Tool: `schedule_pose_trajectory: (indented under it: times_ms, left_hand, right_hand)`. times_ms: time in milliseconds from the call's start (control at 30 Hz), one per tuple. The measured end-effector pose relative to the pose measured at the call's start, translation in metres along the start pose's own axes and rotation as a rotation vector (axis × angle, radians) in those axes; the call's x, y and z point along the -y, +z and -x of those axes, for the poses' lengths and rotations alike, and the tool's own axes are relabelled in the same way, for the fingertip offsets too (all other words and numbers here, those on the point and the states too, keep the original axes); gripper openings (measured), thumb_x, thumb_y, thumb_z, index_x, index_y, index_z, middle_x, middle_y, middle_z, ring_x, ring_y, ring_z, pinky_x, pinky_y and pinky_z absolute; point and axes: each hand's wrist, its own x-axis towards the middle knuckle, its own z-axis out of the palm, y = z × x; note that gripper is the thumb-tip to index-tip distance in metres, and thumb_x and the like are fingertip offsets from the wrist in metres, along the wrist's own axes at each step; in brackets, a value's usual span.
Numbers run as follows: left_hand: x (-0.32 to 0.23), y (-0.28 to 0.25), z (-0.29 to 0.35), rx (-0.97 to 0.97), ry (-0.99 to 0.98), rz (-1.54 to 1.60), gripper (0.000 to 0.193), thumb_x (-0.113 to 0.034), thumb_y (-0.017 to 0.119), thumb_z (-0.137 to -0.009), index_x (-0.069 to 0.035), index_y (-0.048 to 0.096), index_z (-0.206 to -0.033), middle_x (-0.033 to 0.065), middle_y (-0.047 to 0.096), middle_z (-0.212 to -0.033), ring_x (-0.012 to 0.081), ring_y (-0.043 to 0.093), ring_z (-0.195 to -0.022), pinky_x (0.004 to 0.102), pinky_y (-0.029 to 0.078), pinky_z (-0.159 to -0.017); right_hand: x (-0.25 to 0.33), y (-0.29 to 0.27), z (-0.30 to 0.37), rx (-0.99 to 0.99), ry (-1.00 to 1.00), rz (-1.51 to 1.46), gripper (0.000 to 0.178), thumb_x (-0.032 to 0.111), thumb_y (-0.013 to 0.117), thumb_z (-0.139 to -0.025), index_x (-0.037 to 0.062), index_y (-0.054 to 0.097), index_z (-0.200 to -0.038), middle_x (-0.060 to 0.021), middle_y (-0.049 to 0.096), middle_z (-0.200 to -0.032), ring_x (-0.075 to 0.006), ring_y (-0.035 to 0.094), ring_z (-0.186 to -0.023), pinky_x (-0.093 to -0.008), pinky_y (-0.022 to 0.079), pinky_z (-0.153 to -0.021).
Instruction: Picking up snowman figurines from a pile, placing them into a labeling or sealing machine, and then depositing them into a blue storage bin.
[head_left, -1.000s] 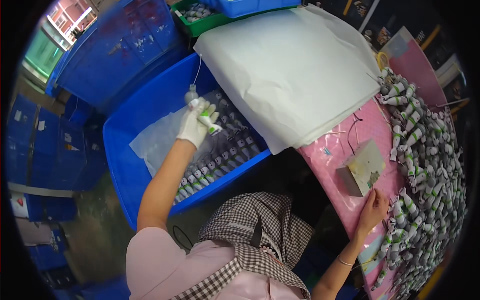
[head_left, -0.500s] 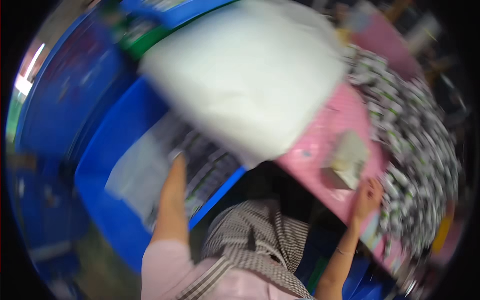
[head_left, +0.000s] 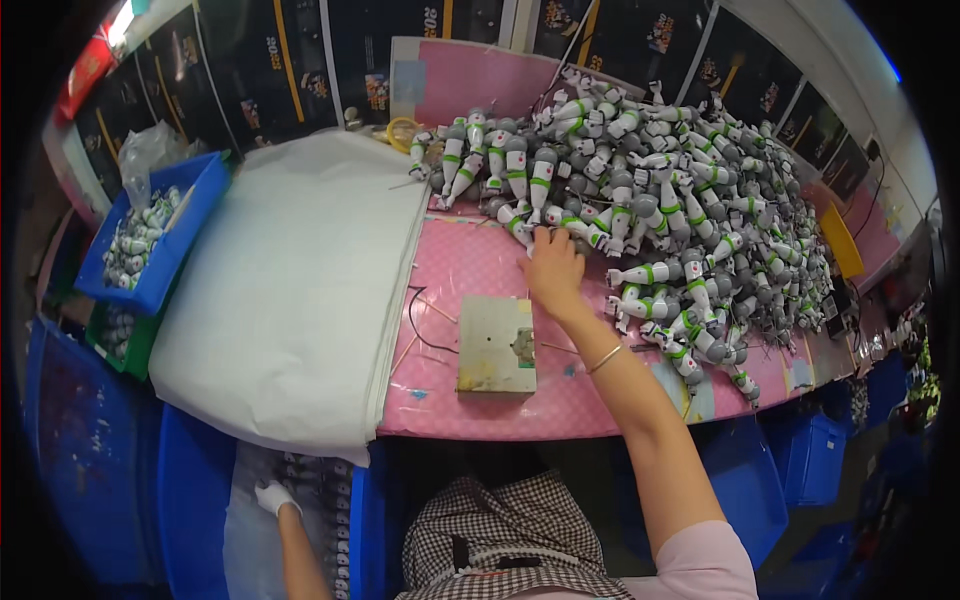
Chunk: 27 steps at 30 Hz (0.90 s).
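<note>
My right hand (head_left: 555, 268) reaches over the pink table to the near edge of a heap of toy figures (head_left: 690, 220), white with green bands and grey round ends. Its fingers are bent at one toy figure (head_left: 514, 224) and seem to grip it, though the fingertips are partly hidden. My left hand (head_left: 274, 497), with white covering its fingers, is down in a blue bin (head_left: 190, 500) below the table. It rests at a translucent sheet (head_left: 255, 545) beside rows of small figures (head_left: 342, 530); its grip is unclear.
A stack of large white sheets (head_left: 290, 280) covers the table's left part. A grey metal box (head_left: 490, 345) with a dark cable stands on the pink tabletop (head_left: 450, 265). At far left, a blue crate (head_left: 180, 245) holds small parts above a green one (head_left: 118, 335).
The view has swung up and steadied, bringing the whole heap into sight. My right hand has moved from the table's front edge to the figures; my left hand stays in the blue bin.
</note>
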Motion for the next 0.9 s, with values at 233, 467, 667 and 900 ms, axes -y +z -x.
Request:
schedule_pose_trajectory:
  times_ms: [233,467,667,900]
  left_hand:
    - [-0.148,-0.085,0.076,-0.023,0.427,0.595,0.032,-0.010,0.055,-0.089,0.000,0.051,-0.120,0.0055,0.057,-0.113,0.0116,0.055,-0.092,0.0223,0.043,-0.074]
    - [-0.308,-0.082,0.283,0.815,0.646,0.826,0.025,-0.013,0.052,-0.091,0.004,0.054,-0.110,0.0102,0.060,-0.100,0.0135,0.057,-0.082,0.0275,0.050,-0.075]
    - [-0.340,-0.035,0.354,1.705,-0.157,0.911,0.034,-0.022,0.055,-0.092,-0.004,0.048,-0.119,0.0106,0.053,-0.116,0.0266,0.055,-0.108,0.0403,0.049,-0.089]
    - [-0.311,-0.039,0.358,1.591,-0.099,1.230,0.032,-0.017,0.059,-0.089,-0.010,0.048,-0.119,0.0054,0.053,-0.118,0.0268,0.050,-0.118,0.0511,0.049,-0.089]
  right_hand:
    - [-0.016,0.018,-0.006,0.075,0.258,-0.662,0.025,0.012,0.065,-0.072,0.0045,0.055,-0.094,-0.0111,0.059,-0.083,-0.0258,0.058,-0.078,-0.0396,0.047,-0.065]
    - [-0.033,-0.063,0.036,0.287,0.584,-1.642,0.011,0.006,0.067,-0.074,0.0002,0.060,-0.081,-0.0029,0.057,-0.066,-0.0082,0.049,-0.051,-0.0209,0.039,-0.047]
    - [-0.018,-0.129,0.114,-0.051,-0.309,-1.220,0.017,-0.006,0.066,-0.073,0.0017,0.061,-0.086,-0.0043,0.060,-0.084,-0.0097,0.055,-0.064,-0.0224,0.045,-0.057]
    - [-0.036,-0.131,0.146,0.105,-0.094,-1.388,0.028,-0.001,0.060,-0.083,-0.0004,0.055,-0.110,-0.0112,0.057,-0.106,-0.0138,0.059,-0.080,-0.0281,0.050,-0.070]
